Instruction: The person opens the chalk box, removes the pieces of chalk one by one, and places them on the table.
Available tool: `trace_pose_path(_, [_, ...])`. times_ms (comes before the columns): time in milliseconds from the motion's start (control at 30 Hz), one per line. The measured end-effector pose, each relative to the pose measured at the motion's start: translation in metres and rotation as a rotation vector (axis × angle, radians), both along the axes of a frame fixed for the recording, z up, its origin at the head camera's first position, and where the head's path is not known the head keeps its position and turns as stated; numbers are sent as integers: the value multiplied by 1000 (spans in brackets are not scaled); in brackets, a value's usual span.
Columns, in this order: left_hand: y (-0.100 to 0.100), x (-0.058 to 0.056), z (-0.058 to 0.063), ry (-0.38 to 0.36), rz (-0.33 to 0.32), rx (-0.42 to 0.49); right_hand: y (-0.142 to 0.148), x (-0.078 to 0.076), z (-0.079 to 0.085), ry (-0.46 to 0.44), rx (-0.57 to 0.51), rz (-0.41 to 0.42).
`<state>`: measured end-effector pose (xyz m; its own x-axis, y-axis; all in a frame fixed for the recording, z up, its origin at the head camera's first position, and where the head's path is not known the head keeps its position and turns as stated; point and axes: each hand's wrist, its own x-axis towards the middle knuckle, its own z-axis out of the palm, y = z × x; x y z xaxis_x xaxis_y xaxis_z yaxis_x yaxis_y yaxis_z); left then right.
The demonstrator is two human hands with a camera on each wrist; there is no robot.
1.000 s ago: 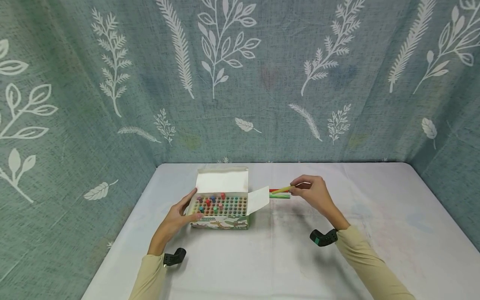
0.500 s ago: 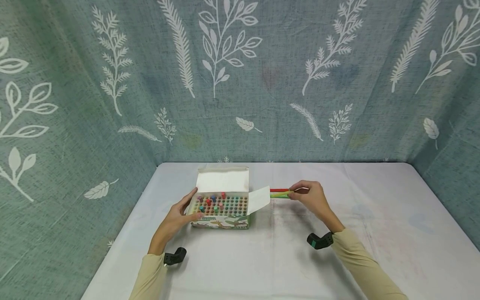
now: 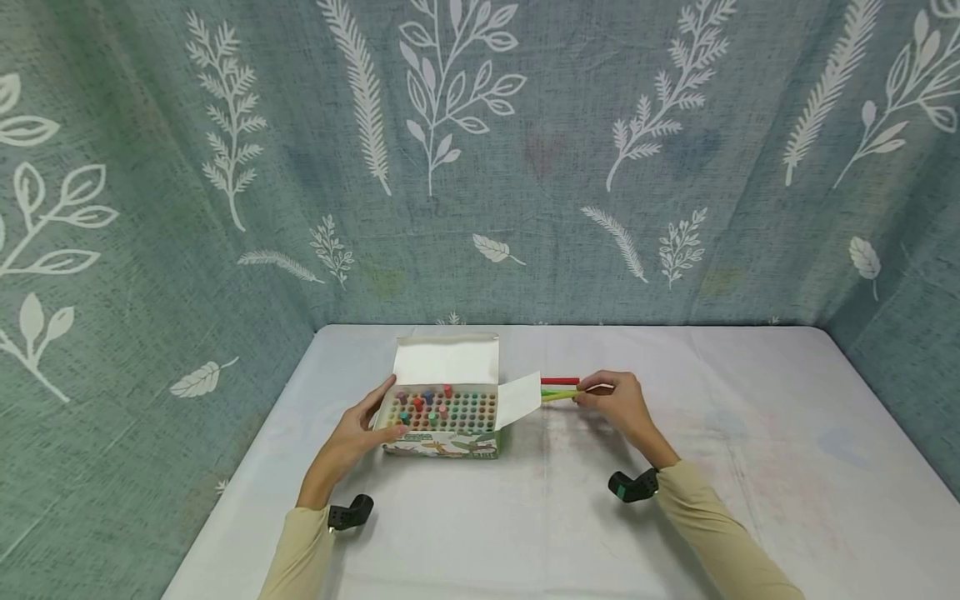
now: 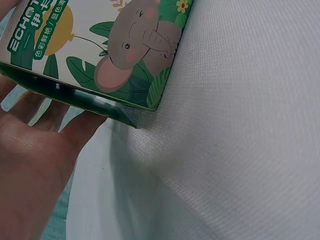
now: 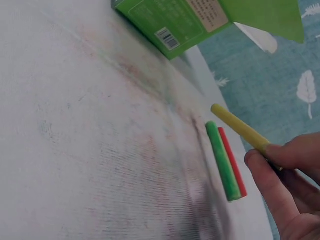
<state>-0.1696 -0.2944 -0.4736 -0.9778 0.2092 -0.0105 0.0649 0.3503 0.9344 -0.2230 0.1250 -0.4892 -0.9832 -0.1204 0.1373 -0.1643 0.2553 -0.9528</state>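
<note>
My left hand (image 3: 352,442) grips the left end of an upright marker box (image 3: 440,448), thumb along the front edge. Rows of marker tops fill the box, several standing higher than others. In the left wrist view its elephant-printed side (image 4: 132,45) shows, with fingers behind a green flap (image 4: 75,95). To the right of the box, my right hand (image 3: 617,408) pinches a yellow marker (image 5: 240,127) at one end, its other end pointing toward the box. Beside it a green marker (image 5: 222,162) and a red marker (image 5: 233,160) lie side by side on the table.
The box's white lid (image 3: 446,360) stands raised at the back. A side flap (image 3: 519,400) sticks out to the right, close to the loose markers. A white cloth covers the table (image 3: 480,525), and a leaf-patterned curtain (image 3: 555,250) hangs behind and at the sides.
My right hand has come lower and nearer, bringing the yellow marker from over the red marker to the near side of the green one. My left hand stays on the box.
</note>
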Motion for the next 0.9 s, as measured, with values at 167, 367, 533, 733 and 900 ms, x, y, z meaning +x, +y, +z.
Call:
trace_pose_path(167, [4,4,7,-9,-9,6,-3,6,9,-73,19,3])
trace_pose_path(367, [12,11,23,-40,-4,19,-5,2,6,-7,145,29])
trace_pose_path(533, [11,11,23,-28,-14,16,-6,1,5,90,284,55])
trace_pose_path(733, [12,11,24,-45,7,18,-4,-2,2,119,389,52])
trace_pose_path(900, [11,11,25,-45,-2,22,-4,-1,2,135,436,67])
